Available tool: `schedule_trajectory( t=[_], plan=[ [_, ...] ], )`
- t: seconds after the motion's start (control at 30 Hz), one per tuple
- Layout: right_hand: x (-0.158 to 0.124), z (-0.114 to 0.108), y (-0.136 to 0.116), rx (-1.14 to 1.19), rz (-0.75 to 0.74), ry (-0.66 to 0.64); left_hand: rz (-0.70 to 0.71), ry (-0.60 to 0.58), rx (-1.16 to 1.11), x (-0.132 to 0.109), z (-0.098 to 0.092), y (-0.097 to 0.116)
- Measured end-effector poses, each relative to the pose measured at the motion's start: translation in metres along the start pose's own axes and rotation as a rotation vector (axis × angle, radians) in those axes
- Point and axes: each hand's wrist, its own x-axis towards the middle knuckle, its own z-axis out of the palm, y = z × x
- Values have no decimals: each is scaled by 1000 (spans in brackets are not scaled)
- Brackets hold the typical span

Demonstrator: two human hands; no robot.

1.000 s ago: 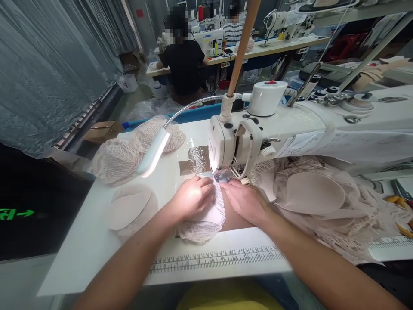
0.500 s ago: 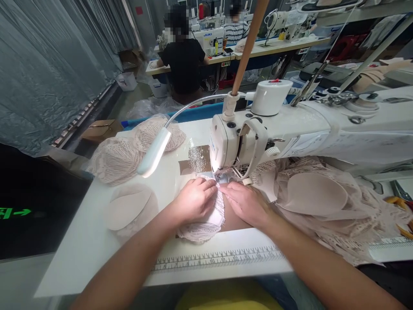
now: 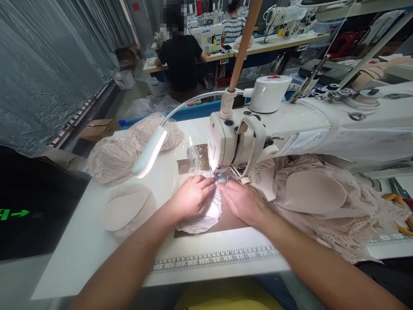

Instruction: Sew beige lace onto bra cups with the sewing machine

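Note:
A pale pink lace bra cup [image 3: 201, 224] lies under the needle area of a white sewing machine [image 3: 224, 137]. My left hand [image 3: 192, 197] rests over the cup, its fingers bent together and pressing the lace near the presser foot. From the other side, my right hand [image 3: 242, 200] pinches the cup's right edge just in front of the needle. The fingertips of both hands almost meet there. Under them the stitching point is partly hidden.
Lace cups [image 3: 112, 160] are piled at the back left, near a lamp [image 3: 150, 151] on a bent neck. A smooth beige cup [image 3: 127, 211] lies nearer. More lace pieces [image 3: 316, 193] and scissors [image 3: 400, 189] are at right. A printed ruler [image 3: 213, 260] runs along the front edge.
The lace cup has shifted forward under the machine, and less of its near end shows. Both hands stay close to the needle. The whole view has shifted slightly.

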Motion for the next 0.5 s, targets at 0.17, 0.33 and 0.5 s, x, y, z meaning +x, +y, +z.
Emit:
schedule_trajectory(
  t=[0.17,0.33,0.5],
  plan=[
    [1,1,-2,-38,-2,14,13,-20,1,-1,1,-3],
    [2,1,-2,-50,-18,16,-1,-32,1,-1,-1,-3],
    [2,3,-1,-69,-23,15,11,-30,14,1,-3,-4]
  ],
)
